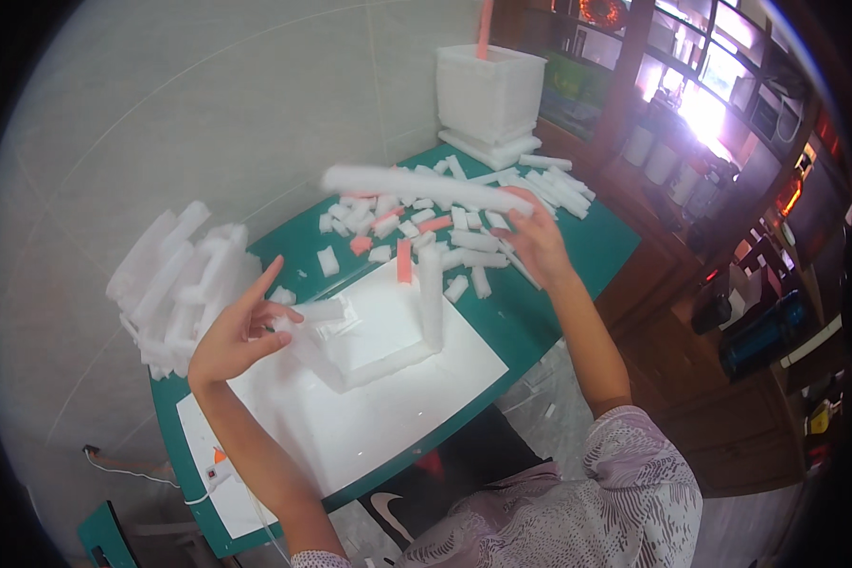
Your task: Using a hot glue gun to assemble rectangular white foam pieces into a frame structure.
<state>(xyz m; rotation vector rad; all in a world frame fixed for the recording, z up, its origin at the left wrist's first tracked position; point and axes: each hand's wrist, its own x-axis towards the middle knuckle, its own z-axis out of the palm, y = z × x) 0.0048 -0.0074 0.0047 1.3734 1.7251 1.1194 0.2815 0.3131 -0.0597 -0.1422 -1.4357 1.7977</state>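
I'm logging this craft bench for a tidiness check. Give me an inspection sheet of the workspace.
Surface: green table bearing a white board.
Job's things: long foam strip; foam block on the board with an upright foam post.
Clutter: foam bits, some pink; foam pile; white bin.
Hands: right hand holds the strip; left hand touches the block, fingers spread.
Cables: white cord at the table's left corner.
Surroundings: tiled wall, wooden shelves.

Home room, likely a living area: tiled floor [161, 123], dark wooden cabinet [691, 104] with glass doors and jars, bright window [715, 109]. Green worktop [587, 237] strewn with white foam strips [175, 284], hobby-craft setup.
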